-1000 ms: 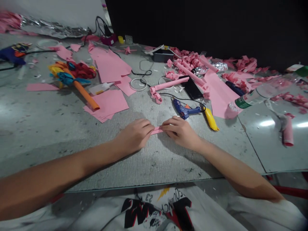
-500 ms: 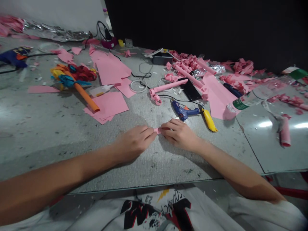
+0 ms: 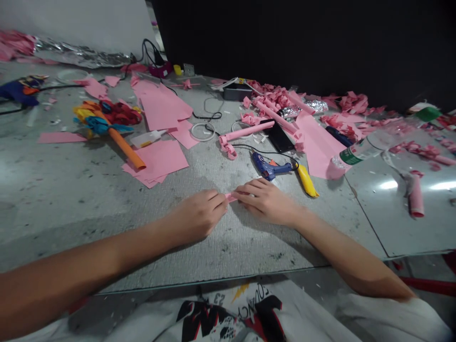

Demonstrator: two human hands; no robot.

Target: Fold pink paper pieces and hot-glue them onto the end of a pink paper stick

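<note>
From where I stand, the person is working a small pink paper strip [image 3: 231,197] between the fingertips, creasing or rolling it by the look of things, though the fingers cover too much to say which. It wants an even, light pinch from both sides, the long edges lined up before any pressing, and each thumb running out from the middle so the paper doesn't skew or crumple. Resting the knuckles on the desk [image 3: 221,256] would steady such a tiny piece, and pulling hard could tear it.

The left hand [image 3: 201,213] has its fingertips drawn together and clamped on the strip's 8 o'clock end; the right hand [image 3: 267,199] pinches the opposite end, fingers curled over it. The strip sits between them, just above or on the desk, I can't tell which, straight out in front of the person.

Taking 12 o'clock as away from the person, its long axis runs from between 8 and 9 over to between 2 and 3, nearly crosswise and roughly level. Both tips are hidden, so I can't say that either end is the front.

Near it, at 2 o'clock, lies a blue glue gun [image 3: 269,167], with a yellow tool [image 3: 307,181] beyond it, nearer 3. Loose pink sheets [image 3: 166,159] lie at 10 o'clock, and a dark phone [image 3: 280,138] around 1.
</note>
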